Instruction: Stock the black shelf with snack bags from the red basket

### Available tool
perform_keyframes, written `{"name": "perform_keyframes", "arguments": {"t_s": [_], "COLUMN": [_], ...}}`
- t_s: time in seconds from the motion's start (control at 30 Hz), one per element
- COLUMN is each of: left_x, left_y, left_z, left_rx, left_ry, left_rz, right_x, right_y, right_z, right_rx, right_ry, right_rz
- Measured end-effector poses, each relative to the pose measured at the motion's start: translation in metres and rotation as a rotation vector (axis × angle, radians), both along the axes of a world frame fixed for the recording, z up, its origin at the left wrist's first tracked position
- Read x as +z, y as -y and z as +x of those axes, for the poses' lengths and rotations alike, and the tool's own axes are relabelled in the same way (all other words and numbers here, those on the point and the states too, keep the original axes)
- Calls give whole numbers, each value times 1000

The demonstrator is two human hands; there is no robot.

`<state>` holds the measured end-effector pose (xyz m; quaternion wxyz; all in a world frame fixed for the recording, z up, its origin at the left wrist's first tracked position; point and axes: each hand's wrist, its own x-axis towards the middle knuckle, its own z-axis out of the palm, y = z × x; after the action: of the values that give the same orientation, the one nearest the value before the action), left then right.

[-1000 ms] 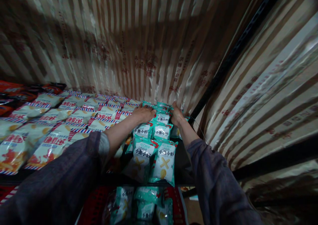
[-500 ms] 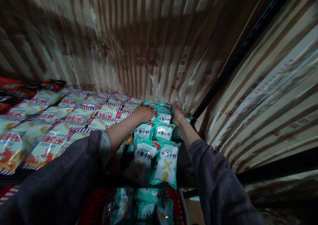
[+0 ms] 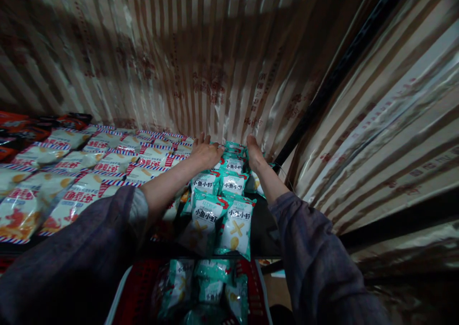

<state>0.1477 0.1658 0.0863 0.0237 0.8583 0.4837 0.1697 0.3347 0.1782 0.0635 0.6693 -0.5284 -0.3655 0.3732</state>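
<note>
Teal and white snack bags (image 3: 237,222) stand in two columns on a dark shelf (image 3: 267,229). At the back of the left column, my left hand (image 3: 207,154) lies on the bags with its fingers spread. My right hand (image 3: 254,154) is at the back right of the teal bags, upright along their side, its fingers partly hidden behind the palm. A teal bag (image 3: 254,183) shows beneath the right wrist. Neither hand is seen wrapped round a bag.
White bags with red lettering (image 3: 81,196) fill the shelf at left, with orange and black bags (image 3: 21,126) beyond. Below the shelf edge, a red basket (image 3: 138,279) holds more teal bags. Striped plastic sheeting (image 3: 150,52) hangs behind, and a black post (image 3: 308,117) slants at right.
The view has shifted slightly, showing more of the basket. My left hand's fingers are more raised and spread at the back of the bags; my right hand remains at their right side.
</note>
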Motion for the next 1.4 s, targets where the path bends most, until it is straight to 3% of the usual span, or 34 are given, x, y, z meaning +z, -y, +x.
{"name": "perform_keyframes", "arguments": {"t_s": [0.13, 0.23, 0.3, 0.4, 0.6, 0.7, 0.8, 1.1, 1.4], "left_x": [11, 17, 12, -16, -101, -123, -128, -126, -138], "left_y": [19, 49, 77, 122, 189, 203, 205, 188, 183], "left_z": [-6, -16, -25, -40, -49, -47, -45, -35, -35], "left_rx": [-91, -82, -76, -83, -18, 9, 42, 129, 132], "left_ry": [94, 181, 282, 410, 427, 385, 404, 488, 460], "left_rz": [55, 95, 156, 244, 306, 339, 368, 479, 494], "right_x": [17, 18, 11, -11, -75, -98, -108, -101, -113], "right_y": [37, 83, 119, 169, 234, 242, 240, 222, 219], "right_z": [-7, -17, -25, -36, -66, -82, -90, -86, -76], "right_rx": [-58, -107, -158, -205, -214, -153, -170, -201, -100], "right_ry": [522, 739, 806, 871, 912, 917, 918, 1012, 1066], "right_rz": [65, 196, 252, 261, 124, 56, 44, 185, 161]}}
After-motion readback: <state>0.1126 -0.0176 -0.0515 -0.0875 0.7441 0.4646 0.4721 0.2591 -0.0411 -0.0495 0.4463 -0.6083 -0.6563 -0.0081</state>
